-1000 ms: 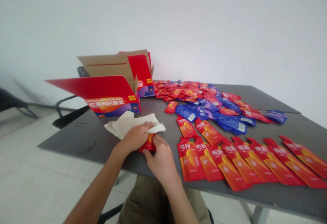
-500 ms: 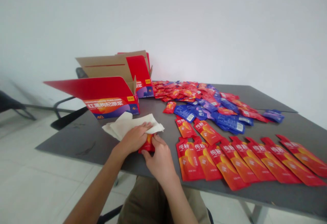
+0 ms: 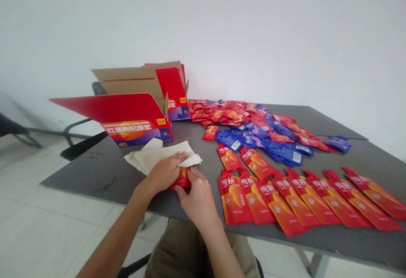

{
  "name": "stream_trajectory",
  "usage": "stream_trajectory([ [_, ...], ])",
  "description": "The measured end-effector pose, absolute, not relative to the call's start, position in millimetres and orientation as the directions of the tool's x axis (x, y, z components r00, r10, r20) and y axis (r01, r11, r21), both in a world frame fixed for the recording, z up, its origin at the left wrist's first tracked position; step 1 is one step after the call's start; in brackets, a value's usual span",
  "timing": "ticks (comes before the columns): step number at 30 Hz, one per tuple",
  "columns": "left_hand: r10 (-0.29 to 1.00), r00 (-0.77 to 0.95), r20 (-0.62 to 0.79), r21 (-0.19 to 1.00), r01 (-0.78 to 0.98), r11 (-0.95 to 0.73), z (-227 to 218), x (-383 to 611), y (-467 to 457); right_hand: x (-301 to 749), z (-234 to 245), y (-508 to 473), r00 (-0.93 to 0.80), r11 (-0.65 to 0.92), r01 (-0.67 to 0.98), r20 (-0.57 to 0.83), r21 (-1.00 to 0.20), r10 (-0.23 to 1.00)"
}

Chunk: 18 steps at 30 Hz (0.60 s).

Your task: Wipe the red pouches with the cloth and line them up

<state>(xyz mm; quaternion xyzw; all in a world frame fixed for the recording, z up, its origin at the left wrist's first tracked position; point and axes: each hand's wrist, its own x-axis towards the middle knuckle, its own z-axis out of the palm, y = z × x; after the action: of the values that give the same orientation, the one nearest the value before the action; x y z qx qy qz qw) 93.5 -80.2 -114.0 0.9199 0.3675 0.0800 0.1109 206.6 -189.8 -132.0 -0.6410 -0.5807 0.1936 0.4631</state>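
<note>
A small red pouch (image 3: 183, 178) lies on the grey table (image 3: 104, 172) near its front edge, mostly hidden between my hands. My left hand (image 3: 163, 172) presses a white cloth (image 3: 152, 153) down over the pouch, fingers curled on the cloth. My right hand (image 3: 196, 195) pinches the pouch's lower right side with thumb and fingertips. To the right, a row of several red pouches (image 3: 285, 202) lies side by side along the front edge.
An open red cardboard box (image 3: 133, 121) stands at the back left, a second open box (image 3: 173, 89) behind it. A loose heap of red and blue pouches (image 3: 260, 130) covers the table's middle and back. Dark chairs (image 3: 79, 140) stand left of the table.
Both hands and the pouch stay in the same place; the left hand shifts the cloth only slightly. The view has drifted a little.
</note>
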Motion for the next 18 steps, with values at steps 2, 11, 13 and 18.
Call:
stream_trajectory([
  [2, 0.683, 0.725, 0.092, 0.297, 0.635, -0.714, -117, 84, -94, 206, -133, -190, 0.252, 0.101, 0.564, 0.287, -0.82, 0.924],
  [11, 0.71, 0.702, 0.059, 0.268, 0.674, -0.688, -112, 94, -87, 208, -130, -188, 0.231, 0.141, 0.568, 0.321, -0.811, 0.918],
  [13, 0.692, 0.719, 0.056, 0.261, 0.659, -0.705, -110, 97, -81, 208, -130, -189, 0.237, 0.13, 0.569, 0.313, -0.812, 0.92],
  [18, 0.685, 0.719, 0.116, 0.275, 0.64, -0.718, -120, 73, -111, 208, -131, -190, 0.237, 0.097, 0.57, 0.276, -0.816, 0.932],
])
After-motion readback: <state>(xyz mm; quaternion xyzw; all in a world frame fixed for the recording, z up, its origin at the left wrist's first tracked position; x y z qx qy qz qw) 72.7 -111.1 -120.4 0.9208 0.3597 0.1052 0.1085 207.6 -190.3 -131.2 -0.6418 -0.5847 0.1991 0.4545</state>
